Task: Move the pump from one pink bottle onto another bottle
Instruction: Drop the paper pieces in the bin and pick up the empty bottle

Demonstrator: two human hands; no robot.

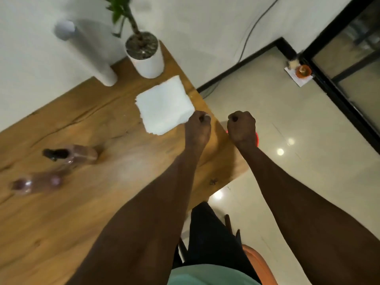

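Counting 2 pink bottles [67,155], 1 pump [54,154]

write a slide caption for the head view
Both fists, left hand and right hand, clenched past two pink bottles on wooden table.

bare wooden table [86,212] before bottles [61,165], napkin [164,105] aside

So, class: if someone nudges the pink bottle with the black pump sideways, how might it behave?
The pink bottle with the black pump looks tall and narrow, so it may tip. Its body looks smooth and glossy, so probably slippery. The picture is blurred; its fill cannot be judged.
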